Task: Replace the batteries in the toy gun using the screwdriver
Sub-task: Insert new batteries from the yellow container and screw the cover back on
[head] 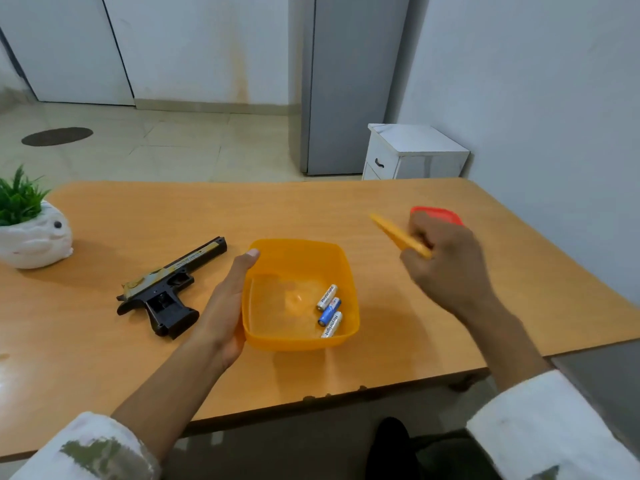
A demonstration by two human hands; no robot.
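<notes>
Far out to the left of my left grip I see a white ceramic pot shaped like an animal's head (34, 237). It holds a green leafy plant (19, 199) and stands on the light-brown wooden counter (145, 209).

Between that pot and my left grip lies the black plastic toy gun with a gold-patterned slide (166, 289). It is flat on its side, barrel pointing away and to the right, its butt near my wrist but apart from it.

My left grip (225, 306) is grasping the orange translucent plastic tub (298, 252) by its left wall. The palm is against the outside and the thumb is laid up along the rim; the other fingers are hidden from me. Inside the tub, on the side away from that grip, three small cylindrical batteries (329, 310) lie close together, two white with a blue one between them.

Well to the right of the tub, my right grip (446, 265) is over the counter, clenched round a slim yellow screwdriver (398, 237). The screwdriver juts out of the fist up and to the left. It is blurred, and I cannot make out its tip.

Just behind the right grip a red plastic lid (437, 214) shows, partly covered by the knuckles. Beyond the counter's far edge, a small white cabinet with a dark handle (412, 154) stands on the floor beside a tall grey cupboard (346, 81).
</notes>
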